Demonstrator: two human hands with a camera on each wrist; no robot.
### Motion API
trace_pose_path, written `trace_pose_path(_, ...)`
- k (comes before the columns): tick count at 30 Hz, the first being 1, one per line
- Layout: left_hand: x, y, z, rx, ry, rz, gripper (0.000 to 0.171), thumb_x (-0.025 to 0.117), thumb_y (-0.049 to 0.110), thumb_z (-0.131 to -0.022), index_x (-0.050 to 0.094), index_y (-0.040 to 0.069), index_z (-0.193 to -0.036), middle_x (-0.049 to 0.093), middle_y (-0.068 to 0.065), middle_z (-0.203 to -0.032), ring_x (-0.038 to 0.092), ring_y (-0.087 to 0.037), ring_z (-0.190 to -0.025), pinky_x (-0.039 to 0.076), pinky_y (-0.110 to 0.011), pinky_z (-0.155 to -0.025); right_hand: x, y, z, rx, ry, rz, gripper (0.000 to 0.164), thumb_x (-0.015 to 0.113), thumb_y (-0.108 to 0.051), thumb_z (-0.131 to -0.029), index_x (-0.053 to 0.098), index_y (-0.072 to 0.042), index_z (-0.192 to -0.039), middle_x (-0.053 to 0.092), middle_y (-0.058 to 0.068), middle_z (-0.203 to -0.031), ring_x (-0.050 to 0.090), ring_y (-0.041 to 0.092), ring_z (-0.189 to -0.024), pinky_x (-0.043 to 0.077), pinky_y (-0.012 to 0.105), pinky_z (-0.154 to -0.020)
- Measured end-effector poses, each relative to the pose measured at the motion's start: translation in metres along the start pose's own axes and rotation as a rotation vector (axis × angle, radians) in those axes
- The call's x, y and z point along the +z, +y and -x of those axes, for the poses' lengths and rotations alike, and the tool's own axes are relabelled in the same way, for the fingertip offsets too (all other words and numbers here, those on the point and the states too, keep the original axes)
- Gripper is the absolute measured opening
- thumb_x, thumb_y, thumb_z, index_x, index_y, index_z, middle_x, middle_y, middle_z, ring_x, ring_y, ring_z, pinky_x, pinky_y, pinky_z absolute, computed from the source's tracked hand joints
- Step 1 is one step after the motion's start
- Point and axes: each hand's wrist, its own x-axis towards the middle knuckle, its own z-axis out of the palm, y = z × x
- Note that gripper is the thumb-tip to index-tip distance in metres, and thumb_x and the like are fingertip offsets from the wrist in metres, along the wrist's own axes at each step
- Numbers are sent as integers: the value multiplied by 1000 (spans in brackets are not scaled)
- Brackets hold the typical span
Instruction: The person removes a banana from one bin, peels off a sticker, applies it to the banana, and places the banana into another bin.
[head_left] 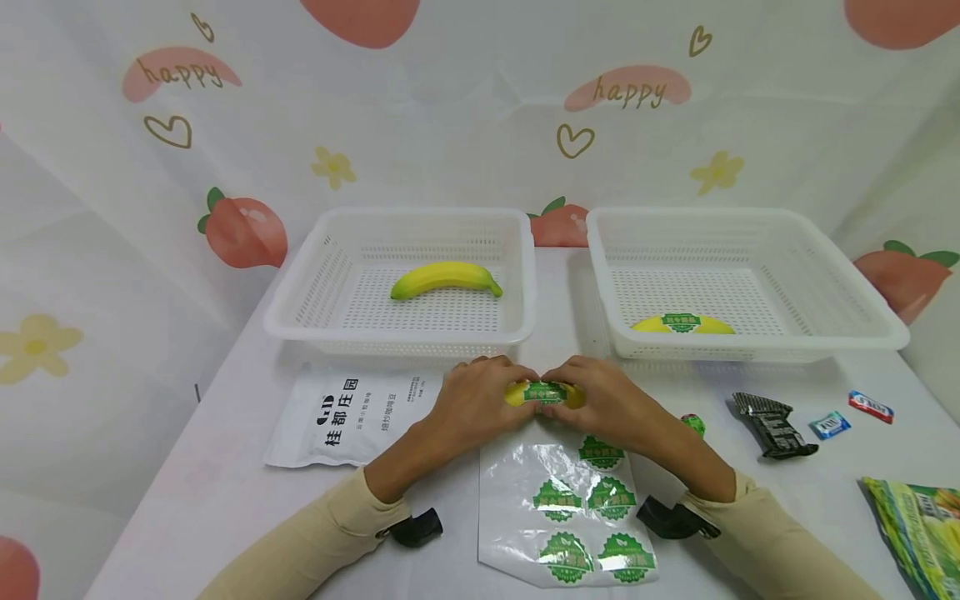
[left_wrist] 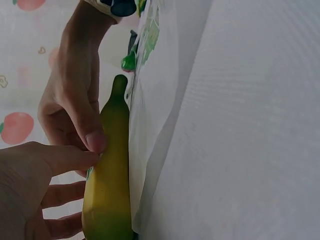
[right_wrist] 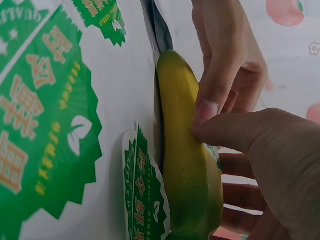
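A yellow banana with greenish ends [right_wrist: 182, 150] lies low over the table, crosswise between both hands. Around its left part, my left hand [head_left: 476, 400] keeps its thumb on the near side and fingers on the far side. My right hand [head_left: 603, 404] grips the right part the same way, the two thumbs meeting at the middle. A green sticker [head_left: 545, 392] shows on the banana between the hands in the head view. Just below them lies a glossy sheet of green round stickers [head_left: 517, 500], its upper edge partly hidden by the hands.
Behind stand two white baskets: the left basket [head_left: 288, 321] holds a plain banana [head_left: 446, 279], the right basket [head_left: 825, 342] a stickered yellow fruit [head_left: 645, 326]. A white pouch [head_left: 315, 417] lies left. Rightward are a black packet [head_left: 776, 427], small wrapped candies [head_left: 829, 425] and a green-yellow bag [head_left: 918, 533].
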Motion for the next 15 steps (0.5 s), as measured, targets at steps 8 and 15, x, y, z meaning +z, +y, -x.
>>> trace_pose_path(8,1,1,1,43,14,-74,38,84,47,-89,81,23,-118,76,3,-104,69,-17,-90,52,-38,-74,-2,-1,0,-3,-39,19,37,85,-26,-91,75,-5,-120,73,3,-111,63,14,-96,56,33,-82)
trace_pose_path(15,2,3,1,66,65,-80,34,86,47,-87,82,21,-108,77,7,-95,69,-14,-82,52,-34,-69,-7,2,1,15,-81,-44,36,86,-22,-90,75,-4,-119,75,2,-111,65,14,-97,56,35,-85)
